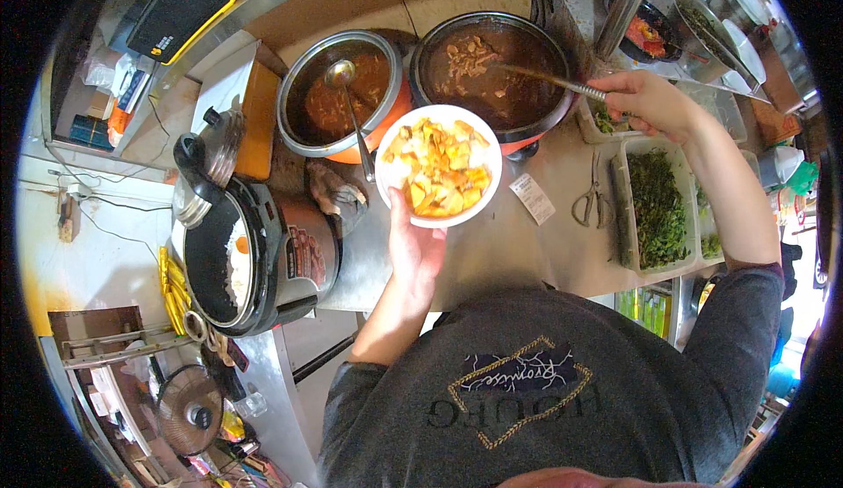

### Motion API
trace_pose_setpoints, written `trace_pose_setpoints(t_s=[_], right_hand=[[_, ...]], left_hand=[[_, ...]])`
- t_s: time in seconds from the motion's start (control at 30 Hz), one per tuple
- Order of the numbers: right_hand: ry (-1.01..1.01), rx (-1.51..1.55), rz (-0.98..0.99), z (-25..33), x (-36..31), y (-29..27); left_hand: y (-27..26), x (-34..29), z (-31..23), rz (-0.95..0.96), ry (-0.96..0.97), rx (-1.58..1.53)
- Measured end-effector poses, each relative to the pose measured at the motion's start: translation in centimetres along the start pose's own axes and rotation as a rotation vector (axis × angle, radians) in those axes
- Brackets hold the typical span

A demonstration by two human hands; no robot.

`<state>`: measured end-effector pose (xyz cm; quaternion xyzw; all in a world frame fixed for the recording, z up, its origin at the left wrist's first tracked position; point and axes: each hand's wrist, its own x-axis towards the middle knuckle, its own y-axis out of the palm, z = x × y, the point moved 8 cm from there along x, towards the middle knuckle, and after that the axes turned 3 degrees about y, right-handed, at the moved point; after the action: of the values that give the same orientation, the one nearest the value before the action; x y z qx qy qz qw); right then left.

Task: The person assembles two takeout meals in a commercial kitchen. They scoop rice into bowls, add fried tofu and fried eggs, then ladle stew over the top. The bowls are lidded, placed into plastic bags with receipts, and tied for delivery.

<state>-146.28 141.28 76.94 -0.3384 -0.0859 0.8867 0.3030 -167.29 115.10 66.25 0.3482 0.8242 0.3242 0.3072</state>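
Observation:
My left hand holds a white bowl from beneath and its near side, with the thumb up against the rim. Yellow-orange chunks lie over white rice in the bowl. Up and to the right, my right hand is closed around the handle of a long metal ladle. The ladle's head is down in the brown stew of the dark-rimmed pot, beside pale pieces. Left of it, an orange pot of reddish stew has a metal spoon resting in it.
An open rice cooker stands at the left. A small paper slip and scissors lie on the steel counter. On the right are a tub of chopped greens and a dark pan with red food.

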Motion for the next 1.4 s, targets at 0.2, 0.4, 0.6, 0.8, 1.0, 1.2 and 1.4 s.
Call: trace_pose_setpoints(t_s=[0.2,0.4,0.6,0.8,1.0,1.2,1.4], right_hand=[[-0.048,-0.025,-0.067,2.4,-2.4,-0.9],[-0.107,-0.056,-0.069,3.4,-6.8,-0.3],[-0.379,-0.181,-0.068,3.0,-7.4,2.5],[-0.574,-0.591,-0.361,3.9,-8.6,3.3],[-0.614,-0.660,-0.469,3.7,-9.1,3.2],[-0.447,-0.053,-0.128,1.0,-6.5,3.0],[-0.410,-0.050,-0.183,0.9,-3.6,0.4]], left_hand=[[2.4,6.0,0.7,-0.054,0.009,-0.033],[4.1,11.5,1.5,-0.049,-0.016,-0.091],[4.8,11.9,1.4,-0.053,-0.030,-0.042],[5.2,10.6,1.1,0.078,-0.055,-0.098],[4.2,10.4,0.5,0.061,-0.015,-0.091],[3.7,10.0,0.7,0.113,-0.029,-0.155],[2.0,6.4,0.6,0.093,-0.015,-0.102]])
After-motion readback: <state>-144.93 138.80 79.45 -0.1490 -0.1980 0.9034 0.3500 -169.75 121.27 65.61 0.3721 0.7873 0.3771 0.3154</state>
